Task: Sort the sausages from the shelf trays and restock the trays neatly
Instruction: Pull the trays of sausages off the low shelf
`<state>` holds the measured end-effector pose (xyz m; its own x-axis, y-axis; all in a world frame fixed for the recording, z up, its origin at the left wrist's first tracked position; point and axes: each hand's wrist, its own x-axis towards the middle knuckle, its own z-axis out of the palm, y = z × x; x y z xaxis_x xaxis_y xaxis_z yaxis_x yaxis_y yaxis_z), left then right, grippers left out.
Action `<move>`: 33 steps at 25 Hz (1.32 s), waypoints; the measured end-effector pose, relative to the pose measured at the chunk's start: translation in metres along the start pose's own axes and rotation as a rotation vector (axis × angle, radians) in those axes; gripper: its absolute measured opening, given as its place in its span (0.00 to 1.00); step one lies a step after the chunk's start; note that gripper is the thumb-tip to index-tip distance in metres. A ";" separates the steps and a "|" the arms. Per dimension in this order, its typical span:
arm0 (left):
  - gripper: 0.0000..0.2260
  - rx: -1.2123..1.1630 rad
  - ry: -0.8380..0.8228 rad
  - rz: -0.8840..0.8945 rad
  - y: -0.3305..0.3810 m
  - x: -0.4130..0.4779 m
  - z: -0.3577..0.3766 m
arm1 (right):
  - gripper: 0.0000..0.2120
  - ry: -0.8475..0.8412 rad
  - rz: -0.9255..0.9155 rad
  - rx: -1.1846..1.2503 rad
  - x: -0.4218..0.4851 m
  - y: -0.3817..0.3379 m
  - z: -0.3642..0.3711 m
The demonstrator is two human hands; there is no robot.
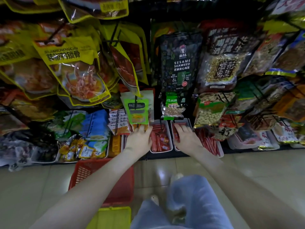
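Red basket [92, 172] sits on open floor, below-left of the middle tray [171, 142]. Left hand [139, 139], fingers loosely straight, meets its left rim. Sausages [160, 139] fill it. Right hand [186, 138], fingers spread, rests in the tray just right.

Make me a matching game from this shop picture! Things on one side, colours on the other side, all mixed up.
Things
1. basket on the floor
2. sesame seaweed bag
3. sausage tray
4. box at the bottom edge

Colours
A. white
B. yellow
C. red
D. black

Pairs: 1-C, 2-D, 3-A, 4-B.
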<state>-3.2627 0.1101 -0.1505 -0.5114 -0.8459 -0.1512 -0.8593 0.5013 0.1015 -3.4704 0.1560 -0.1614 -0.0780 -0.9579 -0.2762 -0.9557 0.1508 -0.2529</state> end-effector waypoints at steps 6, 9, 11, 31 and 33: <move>0.20 -0.097 0.072 -0.224 -0.026 -0.010 0.027 | 0.34 -0.103 -0.247 -0.111 0.052 -0.019 0.022; 0.22 -0.074 0.049 -0.340 -0.027 -0.010 0.055 | 0.35 -0.179 -0.401 -0.149 0.075 -0.016 0.051; 0.22 -0.042 0.044 -0.451 -0.022 -0.019 0.084 | 0.35 -0.224 -0.493 -0.181 0.085 -0.003 0.069; 0.24 -0.048 -0.089 -0.486 -0.011 0.063 0.495 | 0.34 -0.238 -0.700 -0.353 0.218 0.169 0.423; 0.22 -0.074 -0.066 -0.426 0.000 0.079 0.519 | 0.35 -0.227 -0.669 -0.354 0.216 0.209 0.430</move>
<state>-3.3083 0.1376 -0.6727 -0.1134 -0.9598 -0.2567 -0.9918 0.0942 0.0862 -3.5645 0.0856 -0.6727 0.5686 -0.7386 -0.3622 -0.8157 -0.5632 -0.1322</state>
